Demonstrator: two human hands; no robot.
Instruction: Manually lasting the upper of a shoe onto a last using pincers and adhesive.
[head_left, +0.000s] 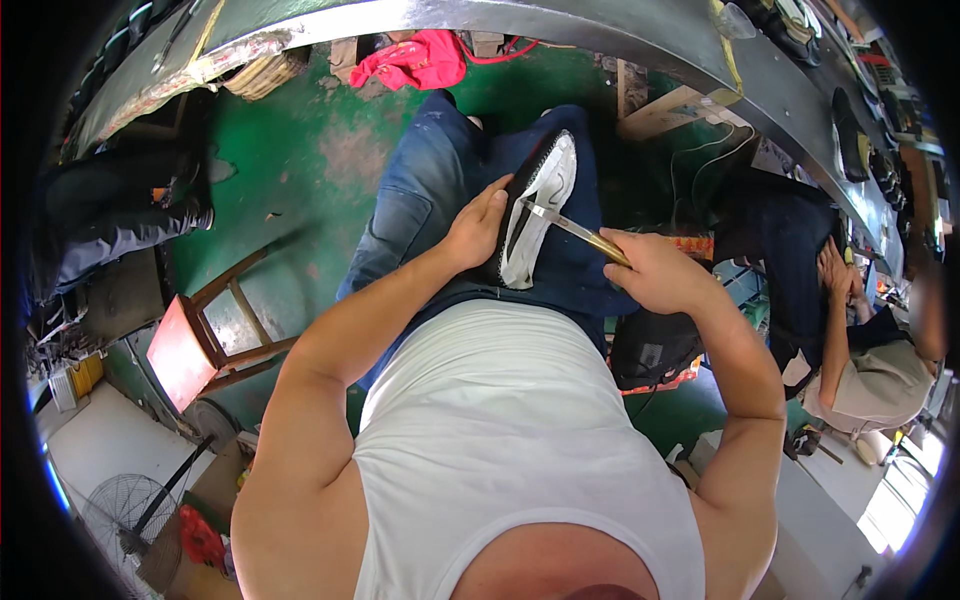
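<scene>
A black shoe (535,215) lies bottom up across my lap, its toe pointing away from me. White material with ragged edges covers much of its underside, and a dark strip shows along the middle. My left hand (479,230) grips the shoe's left side, fingers mostly hidden beneath it. In my right hand (655,270) is a slim hand tool (575,229) with a silvery front part and a yellow-brown handle. Its tip touches or hovers just over the white underside; I cannot tell which. The tool's exact kind is unclear.
A long metal-edged workbench (480,17) curves across the far side, with a red cloth (415,62) beneath it. At left stand a wooden stool (215,335) and a fan (125,530). A co-worker (865,385) sits at right, near a black bag (655,350). Another person's legs (130,235) show at left.
</scene>
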